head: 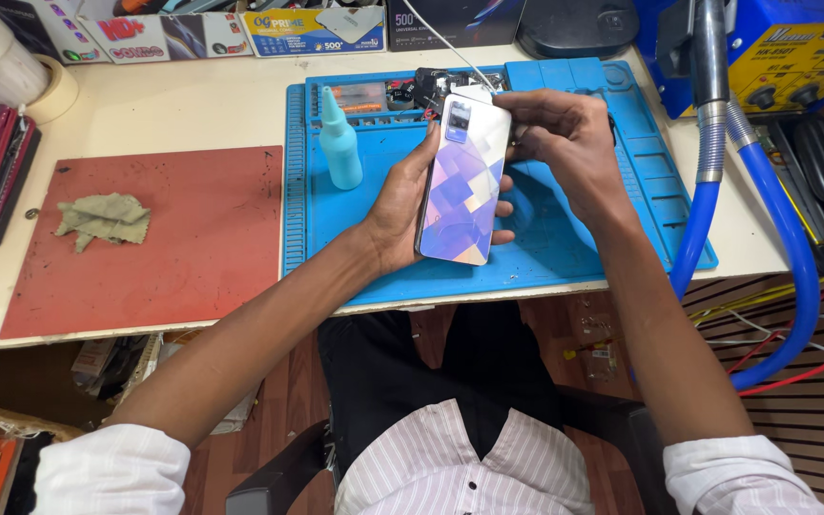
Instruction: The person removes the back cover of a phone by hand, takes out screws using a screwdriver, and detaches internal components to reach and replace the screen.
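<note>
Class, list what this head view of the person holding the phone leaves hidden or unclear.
- Phone: its screen side faces away.
- Right hand: its fingers hide whatever they pinch at the phone's top edge.
- Tray parts behind the phone: too small to identify.
- Blue machine: cut off by the frame's edge.

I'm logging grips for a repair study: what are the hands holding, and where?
The left hand grips the phone by its long edges; the right hand pinches its top corner.

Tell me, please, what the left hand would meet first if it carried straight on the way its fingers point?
Probably the small teal bottle, which stands on the blue mat just beyond the left hand holding the phone; depth is unclear, so it might pass beside it.
</note>
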`<state>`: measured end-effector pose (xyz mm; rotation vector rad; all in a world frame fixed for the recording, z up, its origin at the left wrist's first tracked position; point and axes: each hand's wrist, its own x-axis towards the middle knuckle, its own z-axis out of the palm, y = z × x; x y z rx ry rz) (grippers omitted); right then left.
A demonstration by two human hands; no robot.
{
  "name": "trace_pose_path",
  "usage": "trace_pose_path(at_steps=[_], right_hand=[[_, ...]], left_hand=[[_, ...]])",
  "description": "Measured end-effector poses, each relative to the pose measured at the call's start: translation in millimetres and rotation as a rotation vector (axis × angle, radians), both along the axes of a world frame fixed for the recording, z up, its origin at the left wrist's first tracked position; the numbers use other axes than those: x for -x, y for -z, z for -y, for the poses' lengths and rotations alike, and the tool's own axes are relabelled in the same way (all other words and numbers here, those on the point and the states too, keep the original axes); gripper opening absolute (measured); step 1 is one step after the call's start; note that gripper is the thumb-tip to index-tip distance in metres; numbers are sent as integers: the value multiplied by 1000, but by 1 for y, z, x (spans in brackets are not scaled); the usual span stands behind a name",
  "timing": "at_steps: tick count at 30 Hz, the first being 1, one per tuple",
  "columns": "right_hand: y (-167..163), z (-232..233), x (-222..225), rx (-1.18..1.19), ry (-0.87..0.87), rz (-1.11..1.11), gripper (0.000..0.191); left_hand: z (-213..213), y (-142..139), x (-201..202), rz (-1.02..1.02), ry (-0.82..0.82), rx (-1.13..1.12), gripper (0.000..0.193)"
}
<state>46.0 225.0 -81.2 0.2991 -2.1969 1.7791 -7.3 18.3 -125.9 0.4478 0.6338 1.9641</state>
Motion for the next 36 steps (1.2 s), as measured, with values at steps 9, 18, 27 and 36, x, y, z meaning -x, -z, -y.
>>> trace_pose_path(at_steps=[9, 18, 27, 36], right_hand=[[2, 4, -2, 16, 119, 5, 28], [-5, 5, -7, 151, 42, 35, 30], [-10, 9, -10, 249, -227, 16, 59], [-7, 12, -7, 24, -250, -47, 53]], left_hand=[[-4, -8, -8, -139, -118, 168, 82], [-3, -11, -11, -271, -208, 200, 79], [-3, -14, -11, -235, -47, 102, 97], [3, -24, -12, -191, -78, 13, 94]])
